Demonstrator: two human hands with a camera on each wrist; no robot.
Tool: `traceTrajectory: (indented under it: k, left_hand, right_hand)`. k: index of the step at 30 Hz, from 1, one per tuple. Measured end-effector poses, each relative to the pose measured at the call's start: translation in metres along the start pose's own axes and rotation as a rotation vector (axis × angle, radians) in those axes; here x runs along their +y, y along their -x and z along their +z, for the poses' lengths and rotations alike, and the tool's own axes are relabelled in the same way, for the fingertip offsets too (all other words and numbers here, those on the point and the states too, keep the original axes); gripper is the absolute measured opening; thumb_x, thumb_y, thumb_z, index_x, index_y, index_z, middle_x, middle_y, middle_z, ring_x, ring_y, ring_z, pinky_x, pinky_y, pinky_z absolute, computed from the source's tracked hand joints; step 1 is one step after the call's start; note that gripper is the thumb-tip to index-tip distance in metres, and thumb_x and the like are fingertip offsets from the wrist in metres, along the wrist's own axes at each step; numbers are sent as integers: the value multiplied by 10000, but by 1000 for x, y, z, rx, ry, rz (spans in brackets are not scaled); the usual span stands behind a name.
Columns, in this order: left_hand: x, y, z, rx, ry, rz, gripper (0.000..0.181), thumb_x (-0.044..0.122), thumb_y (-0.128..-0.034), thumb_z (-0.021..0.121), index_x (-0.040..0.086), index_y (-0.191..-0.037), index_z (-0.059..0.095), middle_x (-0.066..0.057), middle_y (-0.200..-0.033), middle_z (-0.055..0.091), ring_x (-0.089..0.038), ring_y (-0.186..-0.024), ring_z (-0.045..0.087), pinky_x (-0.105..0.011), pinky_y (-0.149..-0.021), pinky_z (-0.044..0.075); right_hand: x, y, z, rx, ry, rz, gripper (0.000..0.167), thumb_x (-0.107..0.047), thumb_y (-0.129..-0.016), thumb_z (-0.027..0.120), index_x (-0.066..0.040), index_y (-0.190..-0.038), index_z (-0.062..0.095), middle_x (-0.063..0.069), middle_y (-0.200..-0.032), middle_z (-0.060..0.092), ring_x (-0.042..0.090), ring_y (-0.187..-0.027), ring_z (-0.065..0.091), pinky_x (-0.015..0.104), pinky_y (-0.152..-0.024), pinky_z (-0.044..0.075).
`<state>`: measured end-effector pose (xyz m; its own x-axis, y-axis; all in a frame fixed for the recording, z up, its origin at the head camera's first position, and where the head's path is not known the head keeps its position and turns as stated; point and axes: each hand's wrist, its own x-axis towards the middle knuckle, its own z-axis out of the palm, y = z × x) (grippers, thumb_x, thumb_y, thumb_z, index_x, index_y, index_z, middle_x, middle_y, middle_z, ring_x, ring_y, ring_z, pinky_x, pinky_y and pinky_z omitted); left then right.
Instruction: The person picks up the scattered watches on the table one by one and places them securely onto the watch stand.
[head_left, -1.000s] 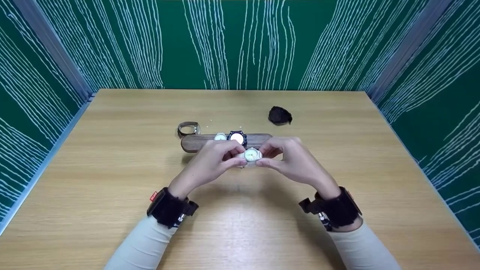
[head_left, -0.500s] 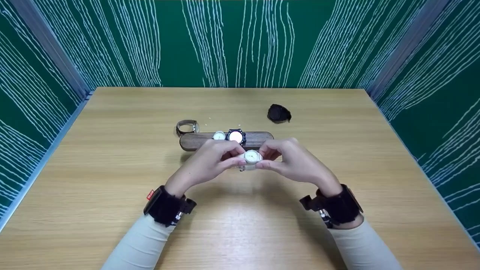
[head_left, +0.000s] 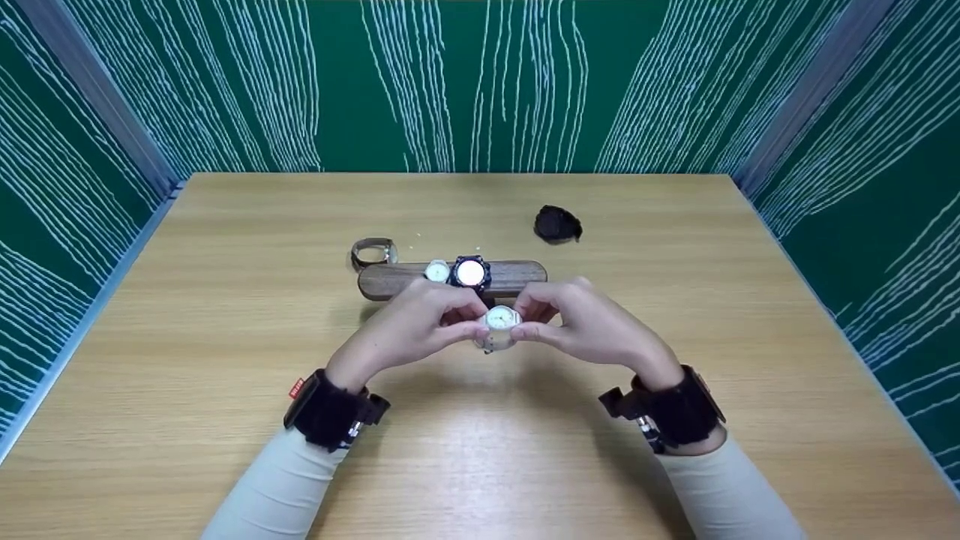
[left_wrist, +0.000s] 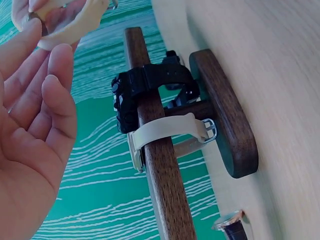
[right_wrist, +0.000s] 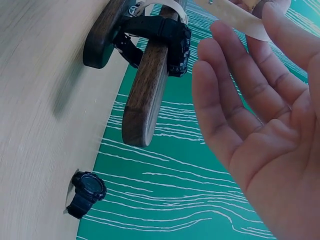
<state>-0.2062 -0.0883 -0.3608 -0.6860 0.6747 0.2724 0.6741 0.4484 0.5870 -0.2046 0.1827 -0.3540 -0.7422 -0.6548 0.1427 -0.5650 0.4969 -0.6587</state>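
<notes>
A pale wristwatch (head_left: 501, 318) with a white face is held up in front of the stand, its strap hanging in a loop below. My left hand (head_left: 416, 322) pinches its left side between thumb and fingers. On the opposite side my right hand (head_left: 581, 324) pinches it the same way. Behind them is a dark wooden watch stand (head_left: 390, 282), a bar on a post and base. A black watch (left_wrist: 131, 95) and a white-strapped watch (left_wrist: 165, 129) hang around its bar, side by side.
On the table (head_left: 225, 315), a brown-strapped watch (head_left: 373, 253) lies behind the stand's left end. A black watch (head_left: 557, 224) lies farther back at the right. Green panels (head_left: 495, 90) with white lines stand along the table's edges.
Both hands keep their pinch on the pale watch, which has come slightly down and nearer to me. Its hanging strap shows more. The other watches stay in place.
</notes>
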Motion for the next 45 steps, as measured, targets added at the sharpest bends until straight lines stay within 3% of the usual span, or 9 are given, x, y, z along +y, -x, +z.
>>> traceTrajectory:
  k: [13,19,26,36,45]
  left_hand:
    - [0,0,1,-35,18,-18,165,268,-972,799,126,-1057,794,65,-906,770,-41,-763,655,-241,-705,566]
    - [-1,-1,1,-43,-1,6,168,275,-977,791,131,-1061,814,63,-906,772,-57,-706,598,-231,-644,500]
    - [-1,-1,1,-46,-24,-12,170,283,-986,778,143,-1072,819,76,-906,772,-57,-718,592,-232,-656,488]
    - [0,-1,1,16,-76,-13,157,276,-991,774,121,-1004,790,51,-868,766,-58,-735,637,-236,-681,544]
    - [-2,2,-3,77,-97,-22,148,250,-979,787,103,-960,785,18,-859,777,-83,-743,680,-236,-683,569]
  right_hand:
    - [1,-1,2,-9,2,-13,153,-243,-1004,760,-102,-1059,738,-35,-955,775,103,-861,725,296,-800,613]
    - [0,-1,2,-8,4,-16,152,-239,-1003,762,-104,-1070,742,-36,-962,780,101,-864,731,297,-800,614]
    - [3,-2,4,0,9,-19,146,-236,-1012,751,-104,-1075,742,-32,-960,780,102,-859,732,296,-796,615]
    - [3,-3,5,8,-9,-3,173,-248,-1006,758,-112,-1112,752,-40,-966,779,100,-861,730,308,-799,614]
    - [1,-3,4,32,-7,37,351,-309,-1015,747,-81,-1282,730,-38,-967,785,102,-873,729,343,-850,606]
